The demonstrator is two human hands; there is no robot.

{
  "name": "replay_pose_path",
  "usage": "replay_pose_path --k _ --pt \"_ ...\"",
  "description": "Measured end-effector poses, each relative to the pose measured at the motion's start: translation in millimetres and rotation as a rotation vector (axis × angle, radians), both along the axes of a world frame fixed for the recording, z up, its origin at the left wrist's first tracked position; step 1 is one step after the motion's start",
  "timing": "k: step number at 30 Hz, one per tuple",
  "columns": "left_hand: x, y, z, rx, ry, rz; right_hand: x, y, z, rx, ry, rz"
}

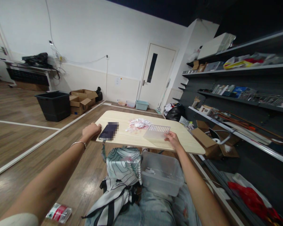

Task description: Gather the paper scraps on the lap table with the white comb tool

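Note:
A light wooden table [132, 138] stands in front of me. My left hand [91, 131] is closed around its near left edge, right beside a dark phone [108, 131] lying on the top. My right hand [172, 139] grips the near right corner of a clear plastic compartment tray [157, 131] that rests on the table. Behind the tray lies a heap of small pink and white pieces [139, 123].
A clear plastic bin [161, 175] and a patterned bag [124, 166] sit on my lap below the table. A plastic bottle [59, 212] lies on the floor at left. Dark shelves [238, 103] line the right wall. A black bin [53, 105] and cardboard boxes [81, 101] stand farther left.

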State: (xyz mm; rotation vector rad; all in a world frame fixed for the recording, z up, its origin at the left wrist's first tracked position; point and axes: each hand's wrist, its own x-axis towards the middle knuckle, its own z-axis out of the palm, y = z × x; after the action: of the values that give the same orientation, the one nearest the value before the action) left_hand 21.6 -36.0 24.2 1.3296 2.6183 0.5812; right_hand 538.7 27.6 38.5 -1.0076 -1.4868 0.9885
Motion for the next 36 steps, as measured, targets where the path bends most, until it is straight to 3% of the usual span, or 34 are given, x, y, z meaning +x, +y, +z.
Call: replay_pose_path --k 27,36 --pt "-2 1 -0.9 -0.020 0.014 -0.005 -5 3 -1.1 0.008 -0.155 0.109" --pt "-1 1 -2.2 -0.008 0.023 -0.012 -18 15 -0.6 0.012 -0.133 0.071"
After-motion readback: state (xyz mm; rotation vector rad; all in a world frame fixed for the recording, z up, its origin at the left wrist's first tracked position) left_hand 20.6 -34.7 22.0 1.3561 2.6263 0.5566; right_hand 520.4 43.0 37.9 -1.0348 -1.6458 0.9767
